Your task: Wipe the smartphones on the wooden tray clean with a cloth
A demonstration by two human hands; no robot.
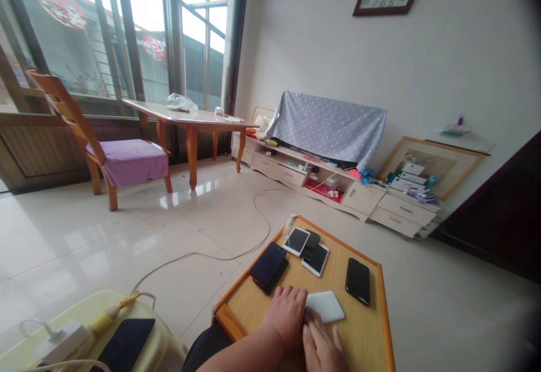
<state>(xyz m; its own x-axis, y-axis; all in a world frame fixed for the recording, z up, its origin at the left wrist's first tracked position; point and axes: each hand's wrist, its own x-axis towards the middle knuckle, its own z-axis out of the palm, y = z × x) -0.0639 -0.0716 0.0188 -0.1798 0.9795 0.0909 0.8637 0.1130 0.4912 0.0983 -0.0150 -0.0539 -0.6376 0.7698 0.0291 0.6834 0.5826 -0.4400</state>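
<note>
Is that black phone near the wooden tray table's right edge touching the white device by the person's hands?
Apart. The head view shows bare tabletop between the black phone and the white device.

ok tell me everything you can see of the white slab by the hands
The white slab is thin, with rounded corners and a smooth, plastic-looking face; no dark screen shows. It appears to lie flat on the wooden table. The left hand and right hand meet at its left end, partly hiding it; whether they grip it can't be told.
</note>
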